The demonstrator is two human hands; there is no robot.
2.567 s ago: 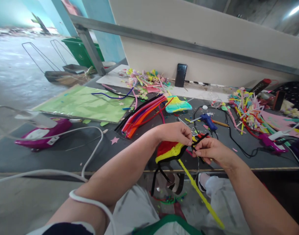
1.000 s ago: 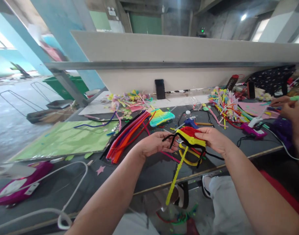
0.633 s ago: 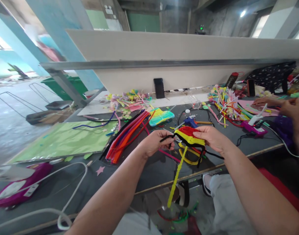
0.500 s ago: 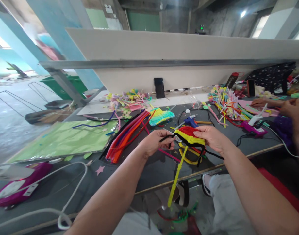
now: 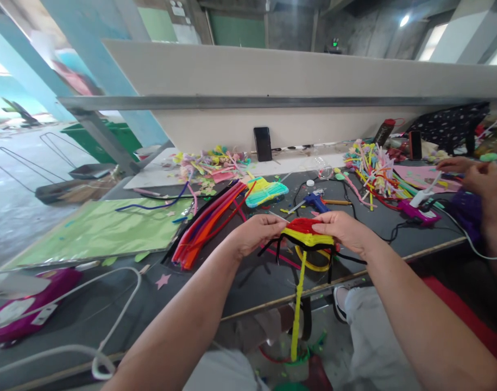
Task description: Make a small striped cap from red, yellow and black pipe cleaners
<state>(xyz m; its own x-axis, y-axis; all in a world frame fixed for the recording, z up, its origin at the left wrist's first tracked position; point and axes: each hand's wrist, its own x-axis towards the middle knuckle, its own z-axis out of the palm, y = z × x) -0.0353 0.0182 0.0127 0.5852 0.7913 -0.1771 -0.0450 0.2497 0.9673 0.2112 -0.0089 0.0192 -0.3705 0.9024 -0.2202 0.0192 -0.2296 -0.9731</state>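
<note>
By the left hand (image 5: 259, 234) and right hand (image 5: 340, 230), the red-yellow craft (image 5: 307, 237) is pinched at both ends, above the tabletop (image 5: 252, 282). Below them, its stem (image 5: 298, 309) is hung. Beyond the right hand, a glue gun (image 5: 316, 202) is laid; left of the left hand, pipe cleaners (image 5: 209, 222).

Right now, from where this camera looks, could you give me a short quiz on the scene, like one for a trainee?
1. True or false: the left hand and the right hand both touch the red, yellow and black piece.

2. Multiple choice: what colour is the long strip hanging from that piece past the edge of the table?
A) blue
B) yellow
C) white

3. Fill in the gap: the pink star lies nearer the ____ hand.

Key: 1. True; 2. B; 3. left
</note>
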